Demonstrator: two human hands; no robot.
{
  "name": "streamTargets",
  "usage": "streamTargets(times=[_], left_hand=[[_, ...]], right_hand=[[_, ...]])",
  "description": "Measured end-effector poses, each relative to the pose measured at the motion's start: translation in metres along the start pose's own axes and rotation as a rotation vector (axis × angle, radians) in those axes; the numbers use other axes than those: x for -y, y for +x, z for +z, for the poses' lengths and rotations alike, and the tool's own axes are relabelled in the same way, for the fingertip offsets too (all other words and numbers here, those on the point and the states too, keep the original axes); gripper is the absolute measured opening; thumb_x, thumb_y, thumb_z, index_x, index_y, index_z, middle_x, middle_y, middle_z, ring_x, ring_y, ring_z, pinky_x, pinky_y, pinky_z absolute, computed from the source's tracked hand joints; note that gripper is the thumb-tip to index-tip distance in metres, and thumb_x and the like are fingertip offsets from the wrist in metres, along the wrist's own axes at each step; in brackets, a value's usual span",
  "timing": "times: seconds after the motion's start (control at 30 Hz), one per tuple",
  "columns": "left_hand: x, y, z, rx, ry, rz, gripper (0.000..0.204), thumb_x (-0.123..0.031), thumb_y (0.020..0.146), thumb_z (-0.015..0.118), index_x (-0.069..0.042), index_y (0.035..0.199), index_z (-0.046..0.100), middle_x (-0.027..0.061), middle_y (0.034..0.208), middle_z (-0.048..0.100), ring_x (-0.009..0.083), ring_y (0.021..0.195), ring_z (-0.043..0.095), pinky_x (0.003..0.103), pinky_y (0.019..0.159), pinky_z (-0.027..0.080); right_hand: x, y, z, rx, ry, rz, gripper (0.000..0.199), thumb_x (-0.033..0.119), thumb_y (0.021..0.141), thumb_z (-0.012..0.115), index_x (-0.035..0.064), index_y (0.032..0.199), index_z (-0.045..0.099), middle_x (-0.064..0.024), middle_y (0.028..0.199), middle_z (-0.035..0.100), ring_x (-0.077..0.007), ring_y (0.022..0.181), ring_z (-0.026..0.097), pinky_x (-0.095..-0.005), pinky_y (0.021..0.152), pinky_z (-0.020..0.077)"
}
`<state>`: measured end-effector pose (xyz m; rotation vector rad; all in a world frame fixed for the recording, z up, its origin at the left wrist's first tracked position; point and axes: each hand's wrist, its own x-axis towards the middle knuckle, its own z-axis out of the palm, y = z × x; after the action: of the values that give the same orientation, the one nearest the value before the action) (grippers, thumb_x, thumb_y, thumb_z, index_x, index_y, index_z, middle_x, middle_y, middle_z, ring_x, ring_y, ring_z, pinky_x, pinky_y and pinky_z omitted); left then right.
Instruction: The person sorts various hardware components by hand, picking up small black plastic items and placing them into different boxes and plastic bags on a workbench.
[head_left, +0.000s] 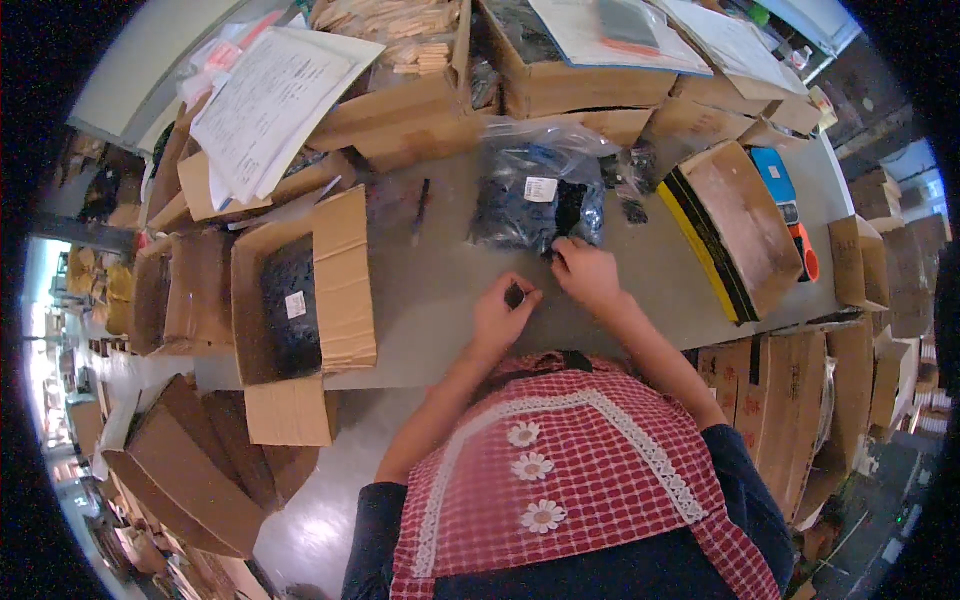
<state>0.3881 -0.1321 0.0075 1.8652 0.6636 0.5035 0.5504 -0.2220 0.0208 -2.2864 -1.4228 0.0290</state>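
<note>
Left hand at frame centre pinches small dark part between fingertips; right hand reaches into mouth of clear bag of dark parts, fingers closed on something dark there; bag still bulging on worktop, so picking looks early; open carton at left holds another dark bag.

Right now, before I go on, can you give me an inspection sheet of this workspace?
Surface: grey table, bare in front of the person.
Job's things: clear plastic bag of small black parts with a white label, lying on the table; one small black part.
Clutter: open cardboard box with dark contents on the left; paper sheets; pen; cardboard box with a yellow and black edge on the right.
Hands: left hand pinches the small black part; right hand reaches to the bag's lower edge.
Cables: nothing seen.
Surroundings: more cardboard boxes on the floor.
</note>
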Motion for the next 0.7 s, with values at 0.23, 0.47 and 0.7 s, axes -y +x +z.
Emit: streamTargets(times=[0.23,0.47,0.7], left_hand=[[0.004,0.000,0.008,-0.074,-0.076,-0.012,0.018,-0.020,0.080,0.069,-0.007,0.085,0.058,0.0077,0.073,0.060,0.0170,0.065,0.058,0.031,0.060,0.046],[0.000,-0.001,0.005,-0.069,-0.029,-0.010,0.019,-0.019,0.080,0.071,-0.006,0.086,0.058,0.0067,0.073,0.061,0.0162,0.064,0.058,0.030,0.061,0.047],[-0.002,0.003,0.006,-0.032,0.010,-0.021,0.020,-0.019,0.080,0.073,-0.007,0.088,0.058,0.0036,0.075,0.064,0.0104,0.066,0.058,0.027,0.062,0.048]], right_hand=[[-0.019,-0.010,-0.010,-0.019,0.340,0.125,0.021,0.017,0.078,0.062,0.0097,0.097,0.064,-0.0133,0.088,0.066,-0.0319,0.075,0.064,-0.0407,0.064,0.0515],[-0.022,-0.016,-0.019,0.006,0.588,0.387,0.020,0.020,0.079,0.063,0.0086,0.096,0.065,-0.0141,0.084,0.066,-0.0308,0.071,0.064,-0.0382,0.062,0.0506],[-0.017,-0.017,0.008,-0.022,-0.075,0.055,0.027,0.024,0.081,0.063,0.0082,0.100,0.053,-0.0127,0.084,0.062,-0.0323,0.071,0.064,-0.0428,0.058,0.0512]])
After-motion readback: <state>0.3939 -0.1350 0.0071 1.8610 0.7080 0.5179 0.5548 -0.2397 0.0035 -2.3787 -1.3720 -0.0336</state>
